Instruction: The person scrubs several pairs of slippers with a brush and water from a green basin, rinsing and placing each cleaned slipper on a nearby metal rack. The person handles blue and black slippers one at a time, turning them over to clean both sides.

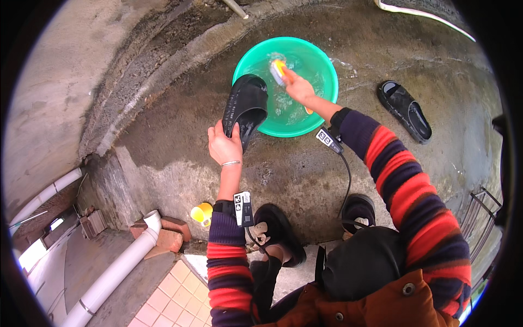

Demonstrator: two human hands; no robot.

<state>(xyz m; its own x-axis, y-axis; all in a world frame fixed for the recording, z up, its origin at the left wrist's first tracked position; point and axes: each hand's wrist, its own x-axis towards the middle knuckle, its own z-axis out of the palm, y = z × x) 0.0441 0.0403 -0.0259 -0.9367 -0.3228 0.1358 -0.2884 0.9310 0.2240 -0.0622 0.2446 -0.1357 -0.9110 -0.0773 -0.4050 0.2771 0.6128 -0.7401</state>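
My left hand (225, 146) grips a black slide sandal (246, 102) by its heel end. The sandal's toe end overlaps the left rim of a green plastic basin (336, 88) holding water. Over the water, my right hand (299, 86) is closed around a scrub brush (278, 70) with an orange back and pale bristles. Ripples and splashes show around the brush. Part of its handle is hidden by my hand, and an orange piece shows below my wrist. A second black slide sandal (404, 110) lies on the concrete to the right of the basin.
A yellow cup (202, 213) sits on the concrete near my left forearm. White PVC pipe (118, 267) and red bricks (175, 227) lie at lower left. A metal rack (481, 220) stands at right. A white hose (425, 15) crosses the upper right; a wall (73, 77) rises at left.
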